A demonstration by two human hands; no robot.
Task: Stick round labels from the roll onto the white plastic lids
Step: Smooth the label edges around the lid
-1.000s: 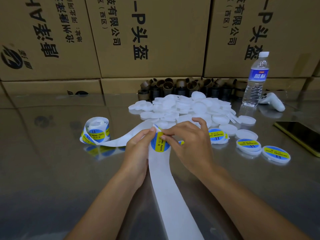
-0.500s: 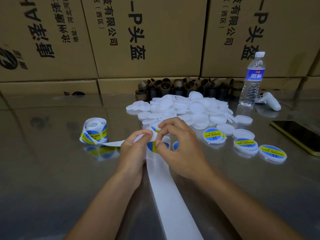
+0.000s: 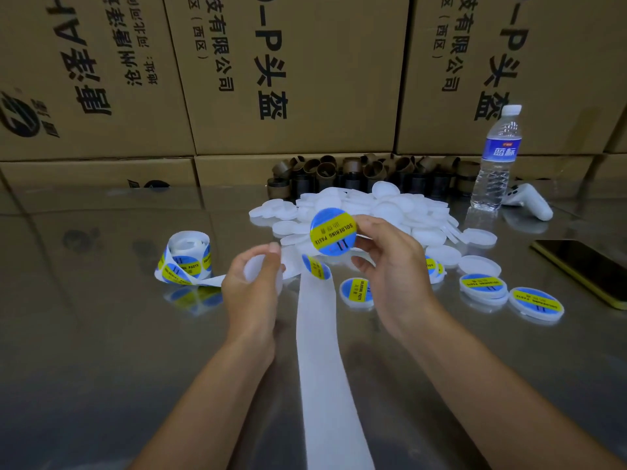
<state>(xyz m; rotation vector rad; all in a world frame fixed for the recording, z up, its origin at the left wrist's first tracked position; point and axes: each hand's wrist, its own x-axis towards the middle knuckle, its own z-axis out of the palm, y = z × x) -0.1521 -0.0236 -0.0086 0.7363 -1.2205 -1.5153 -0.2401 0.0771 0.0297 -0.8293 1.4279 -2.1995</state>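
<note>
One round label is pinched by the right hand and held above the table, in front of the pile of bare lids, while a blurred white lid is gripped in the curled left hand. The backing strip is laid between the forearms from the roll at the left. Labelled lids and a phone are seen to the right.

I count one label roll, one peeled label in my right hand, and one plain lid in my left hand. On the table are four labelled lids, one of them partly hidden behind my hand, and a pile of white lids too many to count. There is also one water bottle, one phone and one white controller.
</note>
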